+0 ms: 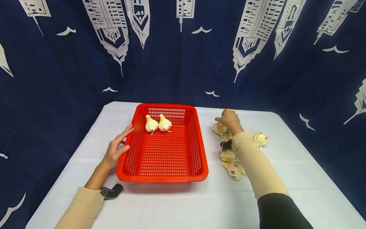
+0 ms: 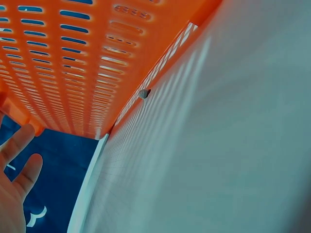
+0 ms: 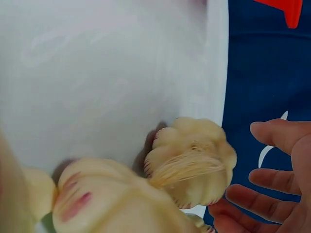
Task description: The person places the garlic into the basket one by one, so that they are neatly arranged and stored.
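Note:
A red plastic basket [image 1: 163, 178] sits on the white table. Two garlic bulbs, one on the left [image 1: 151, 124] and one beside it [image 1: 165, 123], lie near its back left corner. My left hand [image 1: 115, 149] rests against the left rim, fingers extended; the left wrist view has the perforated basket side [image 2: 73, 63] beside the fingers [image 2: 30, 172]. On the right, my right hand [image 1: 229, 119] is over the far end of a garlic group. The right wrist view shows its thumb and fingers apart beside a bulb with stringy roots [image 3: 194, 165], nothing held.
More garlic bulbs lie under and around the right forearm, including a front one [image 1: 235, 169] and one farther right [image 1: 260, 139]. A navy curtain [image 1: 180, 63] with white building prints hangs behind the white tabletop [image 1: 171, 206].

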Available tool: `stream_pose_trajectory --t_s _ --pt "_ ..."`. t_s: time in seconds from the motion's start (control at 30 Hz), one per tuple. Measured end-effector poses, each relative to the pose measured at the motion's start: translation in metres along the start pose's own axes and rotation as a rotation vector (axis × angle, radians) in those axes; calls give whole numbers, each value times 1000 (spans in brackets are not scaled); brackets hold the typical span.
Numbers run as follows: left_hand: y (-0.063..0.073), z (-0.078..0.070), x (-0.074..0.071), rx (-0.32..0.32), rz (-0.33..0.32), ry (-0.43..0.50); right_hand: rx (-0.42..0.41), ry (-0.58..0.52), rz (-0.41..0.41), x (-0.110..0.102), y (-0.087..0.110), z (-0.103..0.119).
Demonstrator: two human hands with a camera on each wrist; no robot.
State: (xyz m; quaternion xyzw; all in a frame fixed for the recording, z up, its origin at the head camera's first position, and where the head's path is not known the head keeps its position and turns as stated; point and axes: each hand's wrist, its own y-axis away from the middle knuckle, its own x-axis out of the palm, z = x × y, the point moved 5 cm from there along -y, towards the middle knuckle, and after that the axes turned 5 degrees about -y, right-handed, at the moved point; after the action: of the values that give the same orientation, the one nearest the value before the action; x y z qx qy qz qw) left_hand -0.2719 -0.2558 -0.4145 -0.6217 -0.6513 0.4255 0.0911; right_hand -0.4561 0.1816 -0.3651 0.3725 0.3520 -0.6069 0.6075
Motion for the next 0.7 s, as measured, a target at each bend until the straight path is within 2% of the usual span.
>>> stream_pose_trajectory --t_s 0.27,0.7 --pt "0 0 1 -18 11 -15 -3 71 43 7 1 -3" --pt "0 2 1 -28 3 -9 10 61 97 14 -1 -7"
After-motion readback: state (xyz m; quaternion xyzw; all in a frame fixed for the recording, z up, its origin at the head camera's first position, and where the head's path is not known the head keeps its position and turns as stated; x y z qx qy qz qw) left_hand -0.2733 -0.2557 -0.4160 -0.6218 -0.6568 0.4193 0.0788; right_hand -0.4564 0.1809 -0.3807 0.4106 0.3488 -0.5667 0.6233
